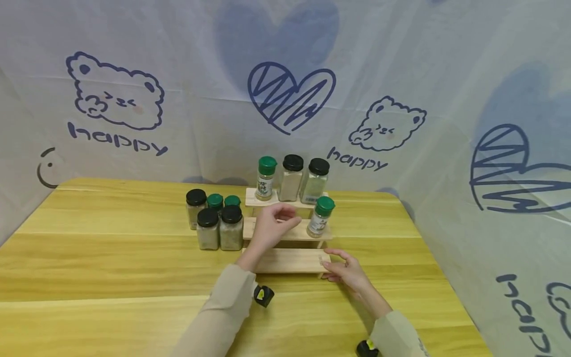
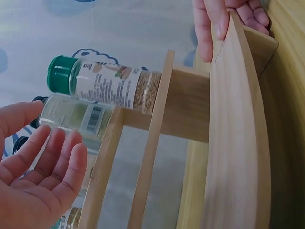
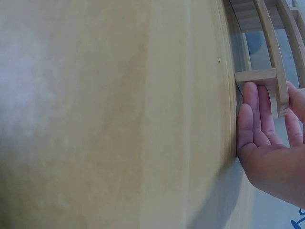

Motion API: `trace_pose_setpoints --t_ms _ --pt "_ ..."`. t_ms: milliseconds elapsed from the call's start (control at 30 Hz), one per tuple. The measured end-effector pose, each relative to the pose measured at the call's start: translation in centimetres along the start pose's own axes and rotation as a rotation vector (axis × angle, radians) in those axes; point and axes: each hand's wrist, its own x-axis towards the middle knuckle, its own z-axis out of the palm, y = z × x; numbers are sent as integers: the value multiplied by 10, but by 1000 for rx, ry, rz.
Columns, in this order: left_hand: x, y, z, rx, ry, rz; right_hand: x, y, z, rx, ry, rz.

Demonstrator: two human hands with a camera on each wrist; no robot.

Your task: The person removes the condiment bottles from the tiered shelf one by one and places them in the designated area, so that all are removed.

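Observation:
A three-tier wooden spice rack (image 1: 285, 260) stands on the table. My right hand (image 1: 350, 272) grips the right end of its lowest shelf, thumb and fingers around the board's end; the right wrist view shows fingers against the shelf's leg (image 3: 257, 75). Above the middle shelf hovers my left hand (image 1: 273, 225), its fingers loosely bent and nothing in them. Right of that hand, a green-capped spice jar (image 1: 320, 218) stands on the middle shelf. On the top shelf are a green-capped jar (image 1: 265, 179) and two black-capped jars (image 1: 291, 181), (image 1: 314, 183).
Left of the rack, several spice jars (image 1: 208, 235) with black or green caps cluster on the yellow wooden table (image 1: 111, 258). A white cloth (image 1: 205, 99) printed with bears and hearts hangs behind and on the right.

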Motion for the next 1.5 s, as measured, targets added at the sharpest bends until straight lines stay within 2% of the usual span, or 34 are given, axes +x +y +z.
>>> trace_pose_setpoints --t_ms 100,233,333,567,1000,1267,1500 --pt "-4 16 1 -13 -16 -15 0 -1 0 -8 -4 3" --pt "-2 15 6 -21 -33 -38 -1 -2 0 -11 -7 9" --pt "6 0 12 -25 -40 -33 -1 -2 0 -10 -11 4" --pt "11 4 21 1 -50 10 -1 -3 0 -10 -20 -6" --pt "19 3 35 20 -57 41 0 -2 0 -8 -22 -7" --pt "21 2 43 51 -66 35 1 0 0 1 -21 -6" --pt "21 1 48 73 -61 71 0 0 -2 -2 -27 -9"
